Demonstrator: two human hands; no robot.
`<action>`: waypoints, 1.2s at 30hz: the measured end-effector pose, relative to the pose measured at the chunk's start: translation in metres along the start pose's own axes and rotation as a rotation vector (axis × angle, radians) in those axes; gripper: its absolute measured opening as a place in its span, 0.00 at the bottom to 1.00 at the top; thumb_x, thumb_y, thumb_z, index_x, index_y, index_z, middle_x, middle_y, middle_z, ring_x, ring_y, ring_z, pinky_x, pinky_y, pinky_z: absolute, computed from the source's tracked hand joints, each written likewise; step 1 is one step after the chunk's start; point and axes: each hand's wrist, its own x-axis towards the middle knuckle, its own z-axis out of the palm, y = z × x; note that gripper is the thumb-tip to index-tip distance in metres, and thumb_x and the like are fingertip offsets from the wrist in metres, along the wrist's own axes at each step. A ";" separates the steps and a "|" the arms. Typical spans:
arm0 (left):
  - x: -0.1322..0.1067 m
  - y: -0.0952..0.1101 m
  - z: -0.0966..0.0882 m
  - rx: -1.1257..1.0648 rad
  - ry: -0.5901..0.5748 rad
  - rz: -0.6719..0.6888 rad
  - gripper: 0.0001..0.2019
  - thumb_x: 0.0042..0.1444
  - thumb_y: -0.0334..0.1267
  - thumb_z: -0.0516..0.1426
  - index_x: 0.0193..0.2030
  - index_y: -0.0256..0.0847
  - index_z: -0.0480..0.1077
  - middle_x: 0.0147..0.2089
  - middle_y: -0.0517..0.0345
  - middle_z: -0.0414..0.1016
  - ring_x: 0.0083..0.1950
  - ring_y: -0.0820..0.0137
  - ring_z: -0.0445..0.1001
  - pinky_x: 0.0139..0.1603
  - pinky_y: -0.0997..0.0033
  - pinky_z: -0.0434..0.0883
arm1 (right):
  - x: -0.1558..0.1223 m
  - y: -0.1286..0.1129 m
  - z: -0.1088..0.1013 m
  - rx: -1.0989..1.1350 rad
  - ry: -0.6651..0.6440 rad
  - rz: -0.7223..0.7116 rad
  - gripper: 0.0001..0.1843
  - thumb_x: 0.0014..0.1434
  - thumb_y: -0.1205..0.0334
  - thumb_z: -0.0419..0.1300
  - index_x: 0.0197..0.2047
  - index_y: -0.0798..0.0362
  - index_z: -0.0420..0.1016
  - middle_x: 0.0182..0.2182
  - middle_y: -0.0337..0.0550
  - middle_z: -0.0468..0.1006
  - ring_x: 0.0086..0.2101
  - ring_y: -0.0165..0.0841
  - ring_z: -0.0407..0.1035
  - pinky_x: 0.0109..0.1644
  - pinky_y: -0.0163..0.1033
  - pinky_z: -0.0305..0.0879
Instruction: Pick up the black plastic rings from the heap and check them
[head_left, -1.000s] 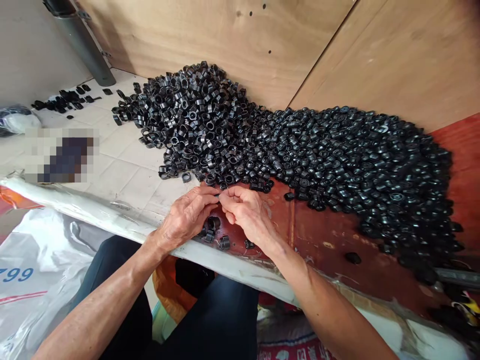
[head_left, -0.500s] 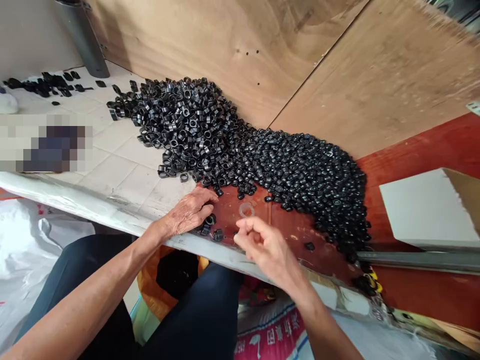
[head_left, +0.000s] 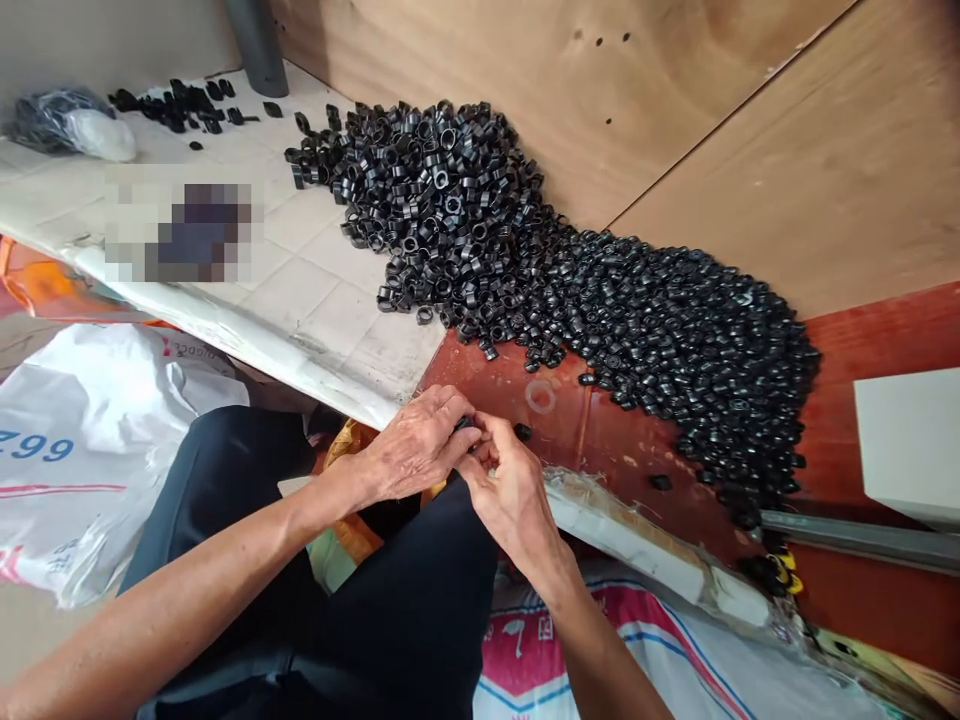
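My left hand (head_left: 420, 440) is closed at the table's front edge, with a small black plastic ring (head_left: 465, 422) between thumb and fingers. Pressed up against it, my right hand (head_left: 506, 480) has its fingertips pinched at the same spot. Whatever lies between those right fingertips is hidden. Beyond the hands is a heap of black plastic rings (head_left: 442, 210). It runs into a heap of smaller, rounded black parts (head_left: 675, 330) on the right. One loose black piece (head_left: 522, 432) lies just past my right hand.
A wooden board (head_left: 540, 80) stands behind the heaps. At the right are a white box (head_left: 911, 440) and a metal bar (head_left: 862, 540). More black pieces (head_left: 187, 105) and a plastic bag (head_left: 56, 120) lie far left. Woven sacks (head_left: 97, 440) stand below the table edge.
My hands, apart before, have come together at the table edge. The left hand has lifted a black ring off the table. The view has shifted left and down.
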 end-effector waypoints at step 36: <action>0.059 -0.060 -0.020 0.263 0.223 -0.258 0.10 0.64 0.32 0.61 0.50 0.45 0.77 0.42 0.58 0.74 0.37 0.69 0.78 0.43 0.68 0.78 | 0.137 0.032 -0.046 -0.023 -0.082 -0.085 0.08 0.56 0.68 0.64 0.38 0.51 0.82 0.29 0.36 0.78 0.30 0.31 0.68 0.38 0.36 0.62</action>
